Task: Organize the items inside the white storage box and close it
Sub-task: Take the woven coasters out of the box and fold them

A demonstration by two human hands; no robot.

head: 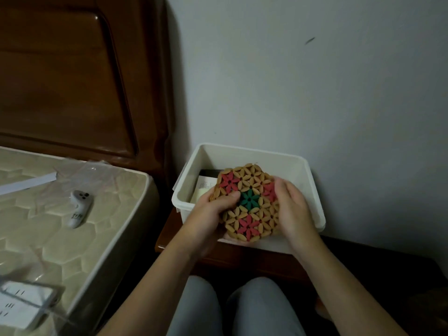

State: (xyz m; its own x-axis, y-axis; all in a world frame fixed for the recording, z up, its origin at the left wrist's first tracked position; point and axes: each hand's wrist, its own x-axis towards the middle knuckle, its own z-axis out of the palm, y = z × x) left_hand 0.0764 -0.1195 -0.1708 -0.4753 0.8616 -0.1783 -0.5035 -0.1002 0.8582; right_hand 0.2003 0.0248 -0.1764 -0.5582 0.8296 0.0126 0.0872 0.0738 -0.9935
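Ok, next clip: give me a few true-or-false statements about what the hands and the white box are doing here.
1. Both hands, left hand and right hand, hold the flower-patterned mat. True.
2. The white storage box has its lid on. False: it is open, no lid on it.
3. The mat's centre flower is green. True.
4. The box sits on the mattress. False: it sits on a dark wooden stand beside the bed.
5. Papers lie inside the box. True.
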